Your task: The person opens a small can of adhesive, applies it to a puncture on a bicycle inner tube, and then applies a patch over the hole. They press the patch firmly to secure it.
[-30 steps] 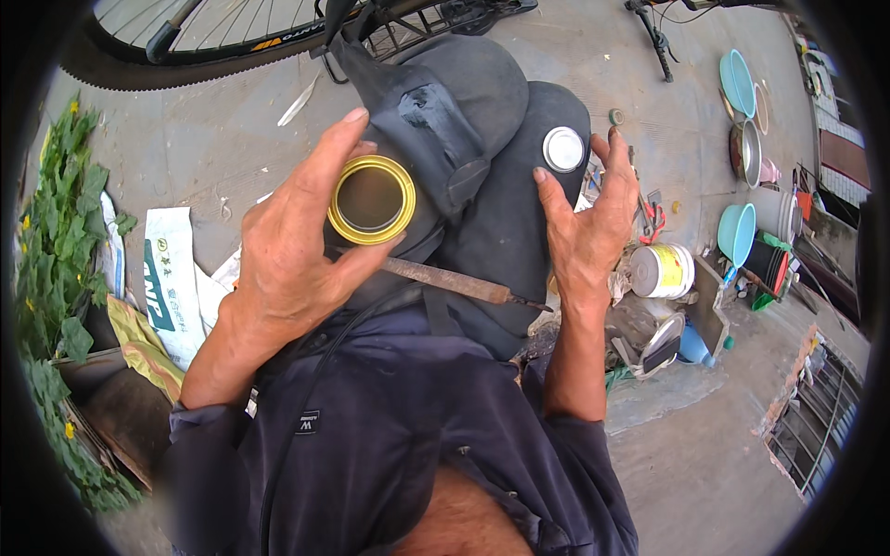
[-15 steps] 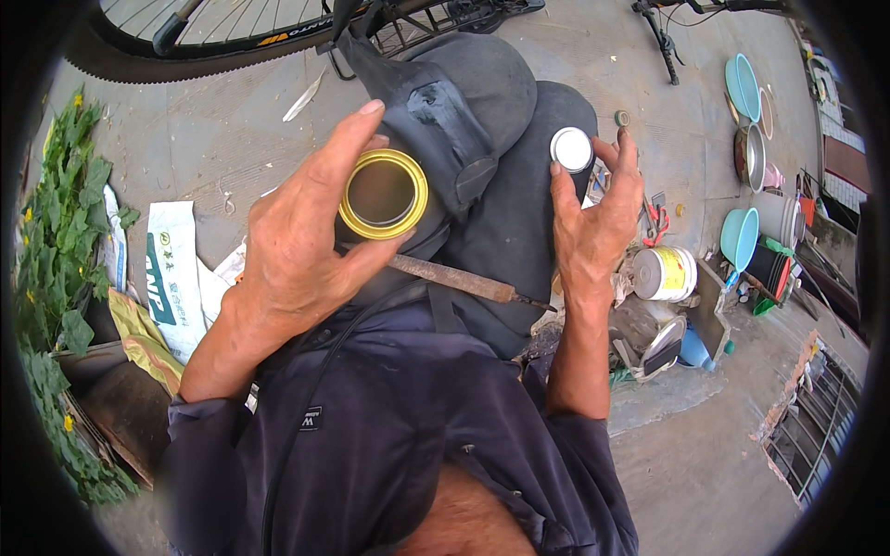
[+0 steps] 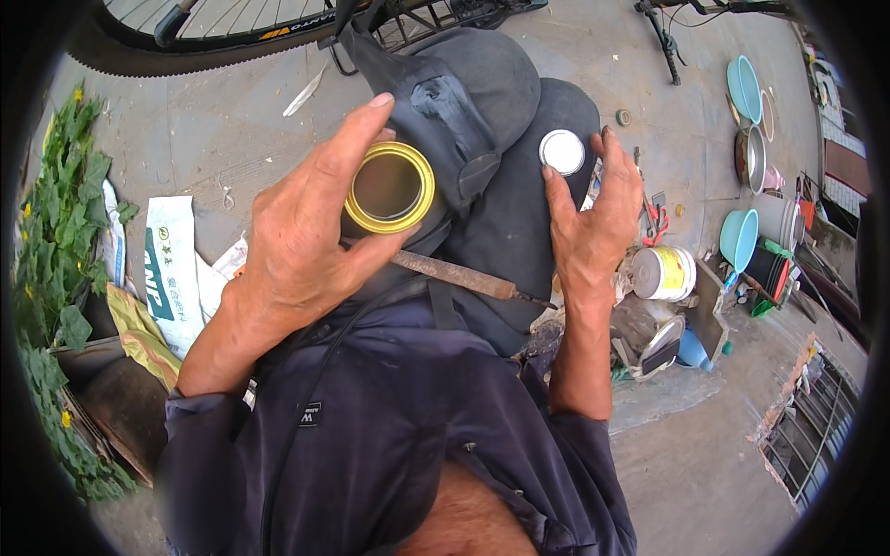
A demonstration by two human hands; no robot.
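Here, the left hand [image 3: 301, 218] clasps a gold-rimmed tin [image 3: 389, 223]; rightward sits a white disc [image 3: 562, 152]. The half-spread right hand [image 3: 589, 218] is nearer it; whether gripping, I cannot tell.

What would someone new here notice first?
Probably the gold-rimmed tin in the person's left hand, near the middle. Next, the white disc at the thumb of the right hand, against a dark trouser leg. The big bicycle wheel at the top left stands out too.
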